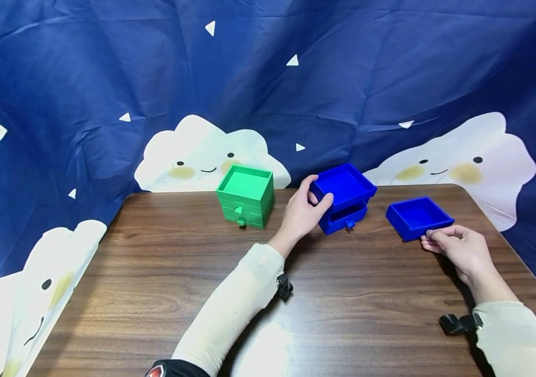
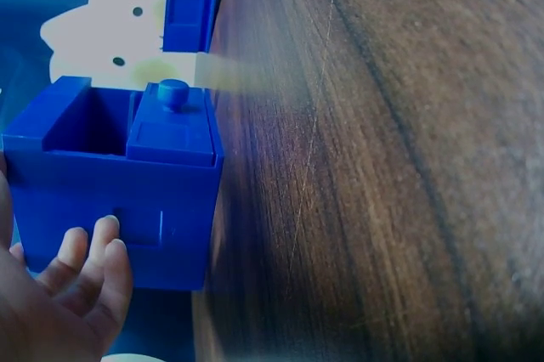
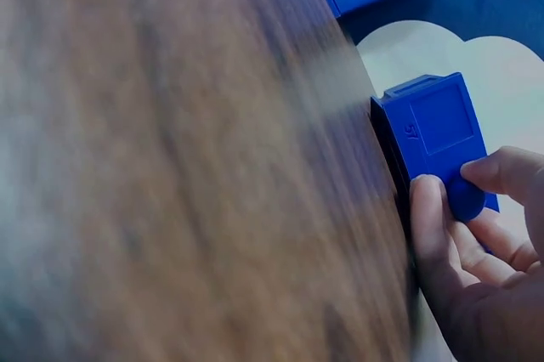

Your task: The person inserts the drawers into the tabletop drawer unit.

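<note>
My left hand grips a small blue drawer cabinet by its left side, thumb at the front corner. The cabinet has a tray-like top, an empty upper slot, and a lower drawer with a round knob pushed in. Off to the cabinet's right is a loose blue drawer, open side up. My right hand pinches that drawer's round knob between thumb and fingers. Whether the loose drawer touches the table cannot be told.
A green drawer cabinet with two knobs on its front stands left of the blue one, near the back edge of the brown wooden table. Behind the table hangs a dark blue cloth with white clouds and triangles.
</note>
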{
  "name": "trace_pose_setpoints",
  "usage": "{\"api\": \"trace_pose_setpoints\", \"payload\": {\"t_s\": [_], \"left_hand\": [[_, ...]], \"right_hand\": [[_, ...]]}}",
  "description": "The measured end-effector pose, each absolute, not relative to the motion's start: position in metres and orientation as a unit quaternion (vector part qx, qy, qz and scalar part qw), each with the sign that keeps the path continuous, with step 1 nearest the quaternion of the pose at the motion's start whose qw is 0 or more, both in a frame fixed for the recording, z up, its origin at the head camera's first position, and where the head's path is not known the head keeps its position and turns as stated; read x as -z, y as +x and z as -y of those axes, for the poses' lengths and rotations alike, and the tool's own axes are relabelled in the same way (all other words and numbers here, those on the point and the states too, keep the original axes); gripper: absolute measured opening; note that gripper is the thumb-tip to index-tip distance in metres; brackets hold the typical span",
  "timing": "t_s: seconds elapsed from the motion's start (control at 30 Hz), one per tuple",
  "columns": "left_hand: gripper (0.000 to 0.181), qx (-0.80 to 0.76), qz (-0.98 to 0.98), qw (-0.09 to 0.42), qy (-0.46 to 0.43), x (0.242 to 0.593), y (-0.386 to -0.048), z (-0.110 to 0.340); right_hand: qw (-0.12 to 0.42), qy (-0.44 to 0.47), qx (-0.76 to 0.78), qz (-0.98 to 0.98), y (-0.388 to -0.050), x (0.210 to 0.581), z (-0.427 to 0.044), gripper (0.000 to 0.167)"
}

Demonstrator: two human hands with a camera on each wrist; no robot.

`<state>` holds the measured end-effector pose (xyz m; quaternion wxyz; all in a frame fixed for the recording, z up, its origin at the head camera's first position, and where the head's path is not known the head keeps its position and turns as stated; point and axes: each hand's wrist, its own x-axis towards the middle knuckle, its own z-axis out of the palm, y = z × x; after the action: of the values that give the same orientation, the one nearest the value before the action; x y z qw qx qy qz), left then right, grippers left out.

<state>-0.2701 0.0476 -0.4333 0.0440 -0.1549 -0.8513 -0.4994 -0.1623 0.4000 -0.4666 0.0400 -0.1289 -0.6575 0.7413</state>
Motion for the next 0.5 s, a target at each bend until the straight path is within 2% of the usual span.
{"api": "trace_pose_setpoints", "payload": {"t_s": [0.5], "left_hand": [[0.062,0.498,0.852,0.044,-0.152,0.434,-0.271,-0.048]], "right_hand": [[0.057,-0.127,-0.780,0.610,-0.150,0.460,-0.388,0.029]]}}
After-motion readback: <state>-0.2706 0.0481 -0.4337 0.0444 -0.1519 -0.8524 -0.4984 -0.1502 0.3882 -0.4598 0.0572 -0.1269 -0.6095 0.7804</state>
